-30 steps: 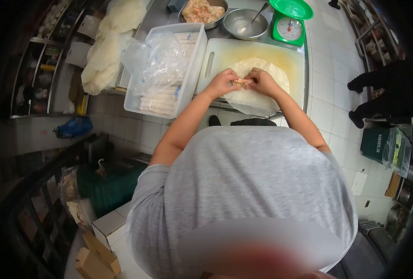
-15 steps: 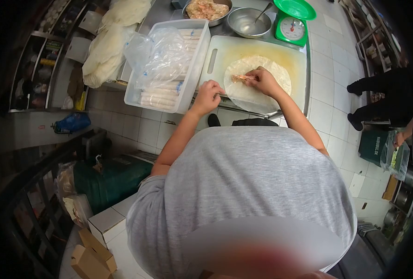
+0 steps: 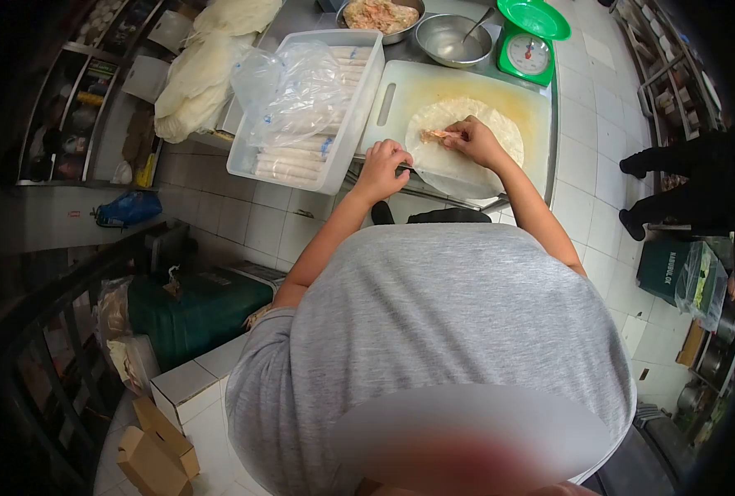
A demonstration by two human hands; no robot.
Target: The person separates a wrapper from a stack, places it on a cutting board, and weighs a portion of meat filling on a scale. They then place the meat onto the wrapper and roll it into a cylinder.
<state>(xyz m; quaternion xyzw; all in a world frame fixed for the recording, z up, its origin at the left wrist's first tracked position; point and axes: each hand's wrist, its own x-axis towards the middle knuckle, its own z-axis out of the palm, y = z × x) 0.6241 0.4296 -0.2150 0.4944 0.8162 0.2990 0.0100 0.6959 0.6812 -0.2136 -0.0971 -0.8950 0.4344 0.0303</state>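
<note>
A round, pale spring roll wrapper [image 3: 500, 140] lies on the white cutting board [image 3: 392, 124], its near edge hanging over the board's front. On the wrapper sits a short strip of pinkish-orange filling [image 3: 434, 135]. My right hand [image 3: 475, 142] is closed over the right end of this strip, fingertips pinched on it. At the wrapper's near left edge, my left hand [image 3: 384, 169] is closed with its fingers curled. Whatever its fingertips pinch, if anything, is too small to make out.
Left of the board stands a plastic tub [image 3: 373, 91] of rolls under a clear bag [image 3: 293, 87]. Behind are a filling bowl [image 3: 384, 21], a metal bowl with a spoon [image 3: 450, 45] and a green scale [image 3: 526, 54]. Wrappers [image 3: 194, 87] are heaped far left. A person's legs [image 3: 682, 178] show right.
My left hand's fingers have curled in more at the wrapper's edge. My right hand stays pinched on the filling. The view has shifted slightly, and the other person's hand has drawn back from the bag.
</note>
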